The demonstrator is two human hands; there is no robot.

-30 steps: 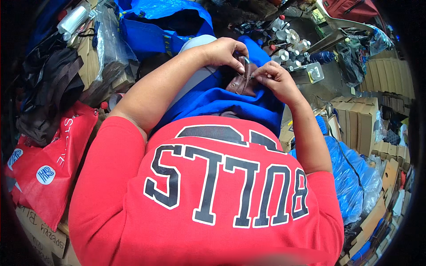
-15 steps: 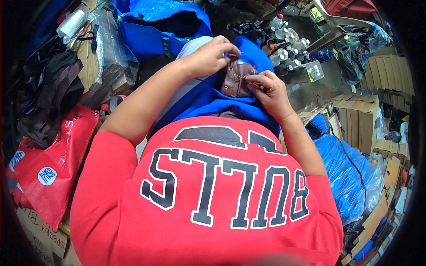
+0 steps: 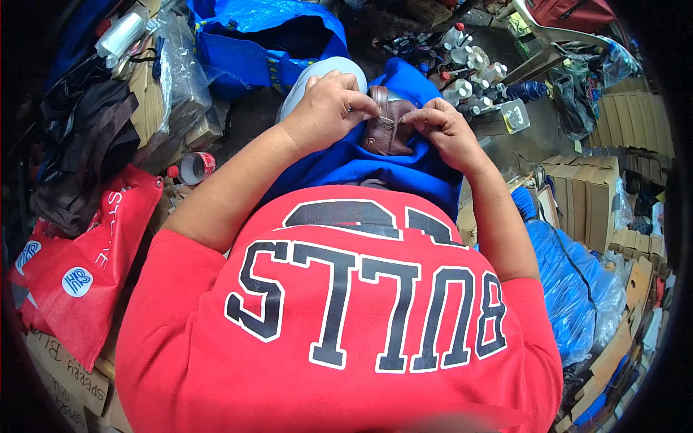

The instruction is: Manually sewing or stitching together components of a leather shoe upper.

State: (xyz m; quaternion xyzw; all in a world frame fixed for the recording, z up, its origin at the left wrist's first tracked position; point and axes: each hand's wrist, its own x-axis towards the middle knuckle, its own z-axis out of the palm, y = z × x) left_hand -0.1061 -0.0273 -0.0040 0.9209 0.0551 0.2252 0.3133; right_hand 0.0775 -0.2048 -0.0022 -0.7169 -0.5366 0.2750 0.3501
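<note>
A brown leather piece (image 3: 384, 139), perhaps part of a shoe, lies on the blue cloth (image 3: 325, 172) across my lap. It has a seam, a band at its far end and a small round eyelet. My left hand (image 3: 328, 110) reaches over from the left, its thumb and finger pinched on a pale thread (image 3: 388, 120) above the leather. At the right edge of the leather, my right hand (image 3: 442, 128) is closed in a pinch close to the thread. Whatever sits between its fingertips is too small to make out.
Beyond my lap stand a large blue bag (image 3: 271, 47) and several bottles (image 3: 473, 58). To the left are a red bag (image 3: 86, 278) and a clear jar (image 3: 195, 168). Stacked cardboard (image 3: 581, 198) and a blue plastic bundle (image 3: 556, 289) fill the right side.
My left hand has come down and nearer, from above the leather's far end to beside its middle. My right hand has shifted slightly away from me and to the right.
</note>
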